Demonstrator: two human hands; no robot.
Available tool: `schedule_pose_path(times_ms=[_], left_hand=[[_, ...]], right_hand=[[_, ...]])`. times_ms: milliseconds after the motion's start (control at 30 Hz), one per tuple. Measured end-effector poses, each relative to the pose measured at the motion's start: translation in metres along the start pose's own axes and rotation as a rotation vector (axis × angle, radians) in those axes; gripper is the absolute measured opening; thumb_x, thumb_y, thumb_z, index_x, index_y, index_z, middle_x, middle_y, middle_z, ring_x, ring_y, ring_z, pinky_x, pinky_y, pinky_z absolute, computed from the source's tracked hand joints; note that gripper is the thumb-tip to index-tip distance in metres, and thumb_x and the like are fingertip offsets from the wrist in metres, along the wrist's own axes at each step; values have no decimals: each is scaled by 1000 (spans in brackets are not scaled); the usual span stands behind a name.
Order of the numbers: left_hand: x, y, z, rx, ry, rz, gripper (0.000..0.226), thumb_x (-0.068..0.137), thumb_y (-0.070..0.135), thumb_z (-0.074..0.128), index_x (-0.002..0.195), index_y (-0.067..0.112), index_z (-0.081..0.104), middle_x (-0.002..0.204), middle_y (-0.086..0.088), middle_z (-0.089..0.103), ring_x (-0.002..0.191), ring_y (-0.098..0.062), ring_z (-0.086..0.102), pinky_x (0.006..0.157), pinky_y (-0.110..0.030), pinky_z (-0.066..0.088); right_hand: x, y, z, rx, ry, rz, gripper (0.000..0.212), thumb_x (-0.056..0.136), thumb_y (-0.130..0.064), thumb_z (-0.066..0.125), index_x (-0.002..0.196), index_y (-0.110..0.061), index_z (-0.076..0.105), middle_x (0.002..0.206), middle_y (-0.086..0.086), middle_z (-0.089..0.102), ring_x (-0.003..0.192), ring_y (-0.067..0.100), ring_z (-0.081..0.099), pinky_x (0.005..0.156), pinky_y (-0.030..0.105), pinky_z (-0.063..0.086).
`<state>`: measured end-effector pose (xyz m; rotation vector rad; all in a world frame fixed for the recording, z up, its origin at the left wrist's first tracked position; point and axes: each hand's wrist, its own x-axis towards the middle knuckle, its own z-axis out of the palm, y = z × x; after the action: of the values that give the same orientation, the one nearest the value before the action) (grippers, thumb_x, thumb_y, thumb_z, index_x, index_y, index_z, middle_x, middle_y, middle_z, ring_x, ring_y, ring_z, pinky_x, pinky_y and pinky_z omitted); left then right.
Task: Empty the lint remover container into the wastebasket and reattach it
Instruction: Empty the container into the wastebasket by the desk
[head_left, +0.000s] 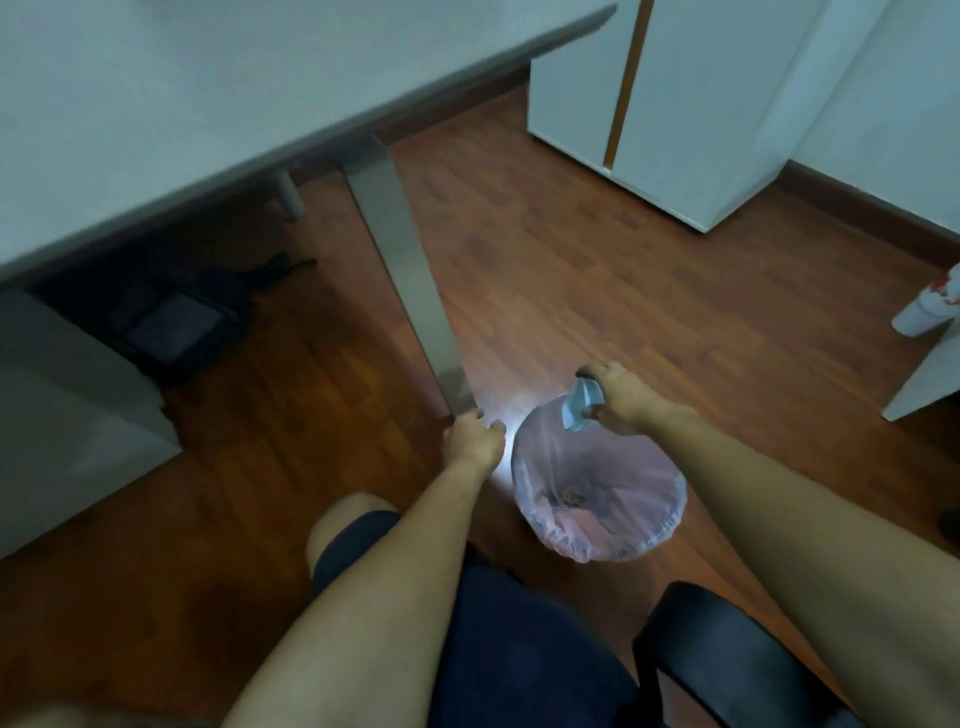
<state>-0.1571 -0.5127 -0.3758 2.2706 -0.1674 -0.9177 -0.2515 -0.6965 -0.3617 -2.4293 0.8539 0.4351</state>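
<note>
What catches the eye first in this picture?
The pink-lined wastebasket on the wooden floor, bottom centre. The right hand holds a pale blue container over its far rim, while the left hand, closed, hangs just left of the basket, near the table leg.

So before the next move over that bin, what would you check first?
1. Right hand has a grip on the container: ok.
2. Container sits over the bin, at its far rim: ok.
3. Bin is lined and open: ok.
4. Container already emptied: cannot tell.
5. Left hand holds the lint remover: cannot tell, fist closed, contents hidden.
6. Bin stands upright: ok.
</note>
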Motion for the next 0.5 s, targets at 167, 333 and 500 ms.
schedule_pose_path(times_ms=[167,333,500], left_hand=[[-28,23,-54,45,84,119,43,95,26,54,134,7,57,135,-11,60,133,-29,45,105,-28,36],[-62,32,-116,23,181,164,46,95,32,56,137,15,55,139,-9,57,134,-26,46,106,-31,40],[-101,32,-182,17,298,214,44,93,34,57,133,15,59,136,-8,60,128,-26,53,107,-34,42]], right_hand=[[-27,-35,-34,289,35,-55,64,88,-10,64,146,-11,38,146,14,41,97,32,56,77,46,58],[-54,-83,-61,612,-23,-120,61,90,-4,61,145,-12,37,140,11,44,83,27,57,79,45,57],[-72,-137,-90,713,-181,-190,56,90,-4,62,141,-13,41,134,7,51,90,24,59,74,36,56]])
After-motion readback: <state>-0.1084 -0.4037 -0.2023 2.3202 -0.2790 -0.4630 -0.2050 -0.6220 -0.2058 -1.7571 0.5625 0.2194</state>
